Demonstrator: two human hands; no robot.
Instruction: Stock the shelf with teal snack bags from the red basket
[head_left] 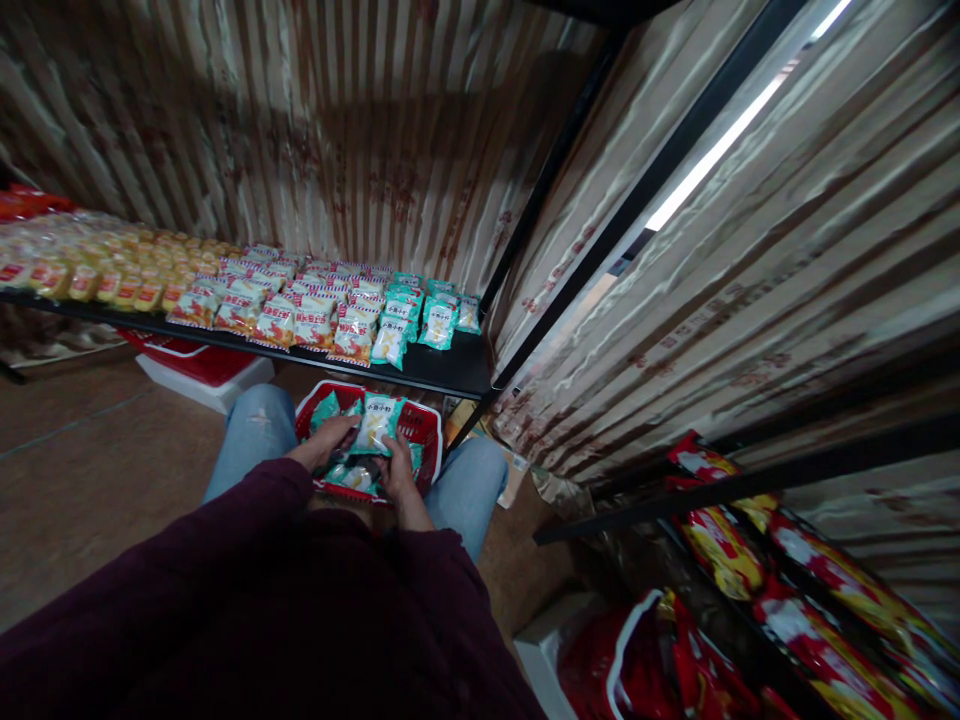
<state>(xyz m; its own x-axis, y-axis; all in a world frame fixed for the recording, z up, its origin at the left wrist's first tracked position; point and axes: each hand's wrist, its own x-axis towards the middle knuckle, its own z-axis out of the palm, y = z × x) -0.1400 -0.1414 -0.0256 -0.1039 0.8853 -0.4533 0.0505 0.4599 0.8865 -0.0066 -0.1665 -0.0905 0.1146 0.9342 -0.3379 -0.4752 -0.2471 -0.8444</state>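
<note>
1. held item: a teal snack packet [377, 424] sits between both hands, just above the red basket [429, 428], printed face towards the camera. its long axis runs near to far, with the top edge tipped slightly to the right.
2. left hand [330, 440]: curled onto the packet's left edge, with the fingers grasping it. it lies a little farther than the other hand.
3. right hand [397, 472]: clasps the packet's near right corner from below. how far the fingers wrap behind the packet cannot be told.
4. basket: it rests on the floor between the two knees in pale jeans [251, 430] and holds more teal packets under the hands.
5. key relation: the black shelf [450, 372] lies straight ahead of the hands, farther and higher. its row of matching teal packets [439, 320] is up and slightly right of the held packet, on the right hand's side.
6. shelf, leftwards: red-and-white packets [300, 322] come next, then yellow packets [112, 272], well apart from the hands.
7. near right: a second rack holds red-and-yellow bags [720, 555], away from both hands.
</note>
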